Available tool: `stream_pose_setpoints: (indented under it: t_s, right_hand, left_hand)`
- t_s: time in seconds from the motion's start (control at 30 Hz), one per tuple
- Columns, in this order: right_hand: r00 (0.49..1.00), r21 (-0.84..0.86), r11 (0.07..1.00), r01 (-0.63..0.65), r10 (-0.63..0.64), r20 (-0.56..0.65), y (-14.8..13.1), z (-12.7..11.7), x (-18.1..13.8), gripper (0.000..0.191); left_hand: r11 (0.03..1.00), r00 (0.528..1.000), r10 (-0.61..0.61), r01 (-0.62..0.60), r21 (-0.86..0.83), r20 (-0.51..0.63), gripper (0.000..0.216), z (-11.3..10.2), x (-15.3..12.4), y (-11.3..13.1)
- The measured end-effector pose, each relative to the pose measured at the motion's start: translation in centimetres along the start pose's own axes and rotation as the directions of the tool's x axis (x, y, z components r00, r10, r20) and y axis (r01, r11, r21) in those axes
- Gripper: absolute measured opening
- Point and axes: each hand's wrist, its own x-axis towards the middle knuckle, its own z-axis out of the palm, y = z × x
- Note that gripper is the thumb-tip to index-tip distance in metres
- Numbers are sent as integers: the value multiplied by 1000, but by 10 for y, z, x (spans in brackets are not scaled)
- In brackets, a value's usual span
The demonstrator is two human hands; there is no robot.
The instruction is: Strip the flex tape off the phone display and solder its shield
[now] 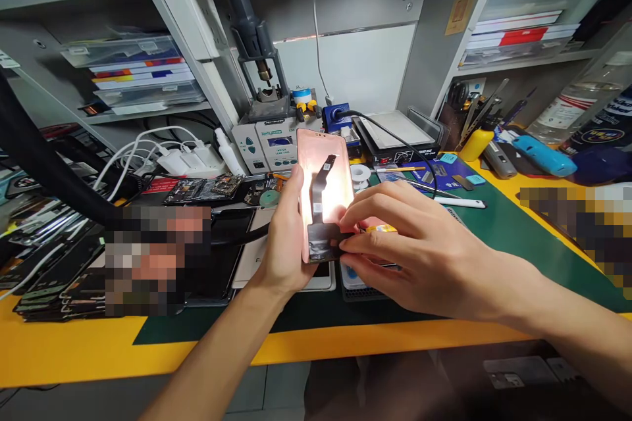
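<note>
My left hand [284, 237] grips a copper-backed phone screen panel [330, 174] by its left edge and holds it upright above the green mat [498, 230]. A dark flex cable [320, 187] runs down the panel's back to a black patch [323, 240] at its lower end. My right hand [409, 250] comes in from the right, its fingertips pinched at that black patch on the panel's lower right corner. What lies under those fingertips is hidden.
A soldering station [269, 141] and white chargers [182, 158] stand behind. Stacked phone parts [54, 276] lie at left, a white device [257, 260] under my left hand, a heating plate [395, 131], tools and a bottle [577, 102] at right. The yellow bench edge [74, 348] runs along the front.
</note>
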Motion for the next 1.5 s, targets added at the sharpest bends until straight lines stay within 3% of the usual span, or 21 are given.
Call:
stream_pose_setpoints:
  t_s: [0.3,0.6,0.83,1.03,1.5]
  right_hand:
    - [1000,-15,1000,14,-14,-16,6,12,-6,15]
    - [996,191,979,-74,84,-43,3,6,-1,17]
    - [976,360,907,-219,199,91,5,-3,-2,14]
    - [937,397,851,-345,287,199,4,-11,0,13]
    - [895,447,776,-445,365,258,4,-18,3,16]
  left_hand:
    - [1000,998,13,-11,23,-55,47,0,-1,-4]
    - [998,992,-50,46,42,113,51,0,-4,-5]
    - [998,993,-55,51,36,100,47,0,-2,-7]
    - [995,997,-66,63,80,33,48,-3,-1,-9]
    - [996,999,-31,32,84,-13,45,-1,-1,-12]
